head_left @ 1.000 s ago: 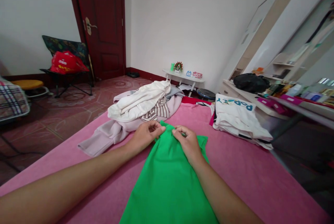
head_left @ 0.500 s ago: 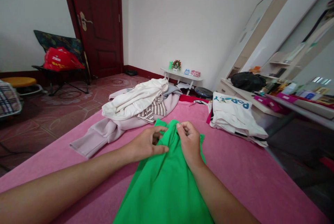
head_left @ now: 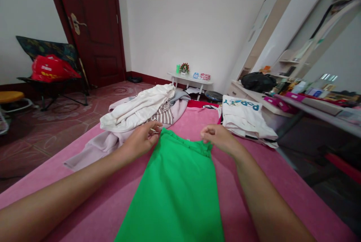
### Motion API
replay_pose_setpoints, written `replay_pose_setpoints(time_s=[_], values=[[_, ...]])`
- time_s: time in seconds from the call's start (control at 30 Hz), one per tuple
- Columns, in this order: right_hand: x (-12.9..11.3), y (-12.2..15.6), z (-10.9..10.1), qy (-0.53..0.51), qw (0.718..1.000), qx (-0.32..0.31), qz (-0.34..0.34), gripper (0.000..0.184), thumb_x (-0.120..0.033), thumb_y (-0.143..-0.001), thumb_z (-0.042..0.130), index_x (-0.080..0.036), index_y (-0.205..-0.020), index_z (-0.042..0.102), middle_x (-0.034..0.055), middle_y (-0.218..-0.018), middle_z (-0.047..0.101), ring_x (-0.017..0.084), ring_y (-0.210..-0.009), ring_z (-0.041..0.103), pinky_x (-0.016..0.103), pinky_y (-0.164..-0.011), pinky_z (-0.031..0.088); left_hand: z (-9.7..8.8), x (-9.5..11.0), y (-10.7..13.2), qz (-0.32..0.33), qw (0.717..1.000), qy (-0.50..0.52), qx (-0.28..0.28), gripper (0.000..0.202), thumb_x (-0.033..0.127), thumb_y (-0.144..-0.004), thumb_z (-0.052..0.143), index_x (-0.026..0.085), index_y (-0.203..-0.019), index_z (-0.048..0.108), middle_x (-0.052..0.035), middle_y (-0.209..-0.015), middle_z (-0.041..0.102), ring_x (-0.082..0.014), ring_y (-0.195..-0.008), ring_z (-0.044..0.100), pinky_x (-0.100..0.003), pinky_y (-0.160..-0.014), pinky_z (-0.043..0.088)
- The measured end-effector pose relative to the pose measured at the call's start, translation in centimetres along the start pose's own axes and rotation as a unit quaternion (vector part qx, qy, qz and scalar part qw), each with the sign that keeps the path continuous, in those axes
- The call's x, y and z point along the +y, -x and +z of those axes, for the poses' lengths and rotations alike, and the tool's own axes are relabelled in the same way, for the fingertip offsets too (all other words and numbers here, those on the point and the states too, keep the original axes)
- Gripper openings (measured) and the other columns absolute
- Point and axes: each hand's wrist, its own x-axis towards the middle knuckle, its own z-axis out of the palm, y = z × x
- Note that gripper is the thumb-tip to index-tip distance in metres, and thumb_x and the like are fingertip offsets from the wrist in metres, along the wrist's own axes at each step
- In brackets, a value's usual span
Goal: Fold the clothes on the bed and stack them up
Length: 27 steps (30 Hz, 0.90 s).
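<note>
While the green cloth [head_left: 180,181] is laid between both forearms, its ruffled far edge is flanked by two hands, near end cut off from view. At the far left corner the left hand [head_left: 142,138] is held half curled, thumb and fingers close together; whether cloth is pinched can't be told. At the far right corner the right hand [head_left: 221,137] is held with fingers bunched; a firm pinch can't be confirmed there either.

Handling, judged by look: light, soft, limp, not fragile, probably not slippery. Creases are easily formed; shallow folds are seen just nearer than the hands. Best taken by both far corners, thumb against fingertips, edge kept taut. If mid-panel only is grabbed, sag and bunching should be expected.

Pink cover [head_left: 98,215] is spread under both hands. Beyond the left hand, a white garment [head_left: 138,108] is piled over striped cloth [head_left: 165,116] and a lilac garment [head_left: 93,149]. Beyond the right hand, a white stack [head_left: 245,119] is placed, blue lettering up.
</note>
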Motion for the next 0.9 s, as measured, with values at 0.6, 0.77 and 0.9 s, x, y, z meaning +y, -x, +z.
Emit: replay_pose_setpoints(time_s=[0.6, 0.77, 0.9], values=[[0.4, 1.5, -0.3, 0.217, 0.969, -0.108, 0.047, 0.023, -0.029, -0.069, 0.062, -0.018, -0.049, 0.062, 0.0014, -0.047, 0.063, 0.011, -0.046, 0.055, 0.021, -0.046, 0.034, 8.8, 5.1, -0.3, 0.204, 0.94, -0.21, -0.173, 0.011, 0.028, -0.076, 0.068, 0.021, -0.084, 0.065, -0.0019, -0.079, 0.065, -0.0188, -0.074, 0.059, -0.027, -0.062, 0.036], [-0.8, 2.7, -1.2, 0.175, 0.969, -0.16, 0.07, 0.011, -0.026, -0.062, 0.069, -0.018, -0.055, 0.065, 0.0008, -0.048, 0.064, 0.012, -0.044, 0.055, 0.02, -0.043, 0.034, 8.4, 5.5, 0.7, 0.293, 0.917, -0.224, -0.153, 0.006, 0.014, -0.081, 0.054, 0.019, -0.077, 0.054, -0.0013, -0.08, 0.059, -0.0159, -0.074, 0.053, -0.027, -0.063, 0.035], [-0.3, 3.0, -1.2, 0.14, 0.961, -0.213, 0.105, 0.01, -0.023, -0.057, 0.072, -0.017, -0.056, 0.064, 0.001, -0.048, 0.064, 0.014, -0.043, 0.057, 0.02, -0.041, 0.036, 8.4, 5.6, 0.7, 0.336, 0.904, -0.221, -0.149, 0.014, 0.016, -0.086, 0.048, 0.018, -0.073, 0.05, -0.002, -0.08, 0.056, -0.0154, -0.074, 0.05, -0.028, -0.067, 0.035]])
